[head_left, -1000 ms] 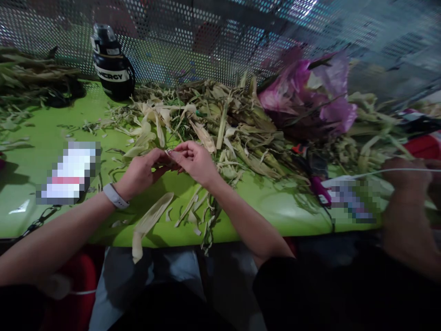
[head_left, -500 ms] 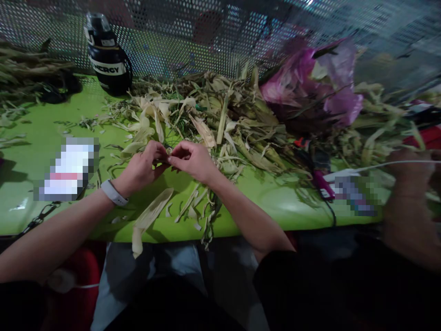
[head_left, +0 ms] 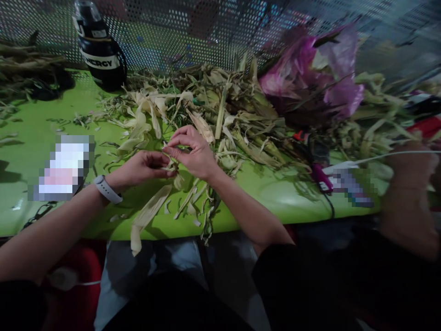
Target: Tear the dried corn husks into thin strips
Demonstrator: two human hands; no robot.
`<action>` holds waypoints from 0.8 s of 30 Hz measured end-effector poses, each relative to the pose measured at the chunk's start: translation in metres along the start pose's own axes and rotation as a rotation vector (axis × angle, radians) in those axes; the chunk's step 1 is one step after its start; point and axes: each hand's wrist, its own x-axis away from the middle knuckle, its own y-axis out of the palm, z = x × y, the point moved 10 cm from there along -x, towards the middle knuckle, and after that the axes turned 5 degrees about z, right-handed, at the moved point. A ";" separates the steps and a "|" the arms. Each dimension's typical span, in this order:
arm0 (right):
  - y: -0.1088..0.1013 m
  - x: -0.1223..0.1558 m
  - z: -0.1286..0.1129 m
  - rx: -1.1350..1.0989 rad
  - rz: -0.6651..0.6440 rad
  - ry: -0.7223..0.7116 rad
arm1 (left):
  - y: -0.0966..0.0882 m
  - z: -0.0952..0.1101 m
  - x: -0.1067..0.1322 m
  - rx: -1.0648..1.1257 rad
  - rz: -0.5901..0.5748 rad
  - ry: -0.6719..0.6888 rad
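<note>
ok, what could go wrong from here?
The small pale piece at the left hand's fingertips might slip and get lost among similar-looking husk scraps nearby. The long husk strip overhangs the front edge of the table, so a forearm brush could knock it off.

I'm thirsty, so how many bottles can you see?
1: the dark bottle, at the back left, in front of the mesh, beside the husk pile. Others may be hidden.

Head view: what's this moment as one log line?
left hand: holding pale husk scrap | right hand: close beside, grip unclear | bottle: standing near husk pile
</note>
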 end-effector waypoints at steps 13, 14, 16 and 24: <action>0.003 0.000 0.003 -0.027 0.002 0.010 | 0.009 0.005 0.000 0.046 -0.023 0.027; 0.003 0.000 0.007 -0.047 -0.013 0.052 | 0.008 0.003 0.000 0.062 -0.022 0.008; 0.007 0.000 0.013 -0.108 -0.074 0.128 | 0.008 0.000 0.002 0.087 -0.040 -0.036; 0.016 0.000 0.026 -0.224 -0.154 0.177 | 0.012 -0.012 0.007 0.363 -0.045 -0.227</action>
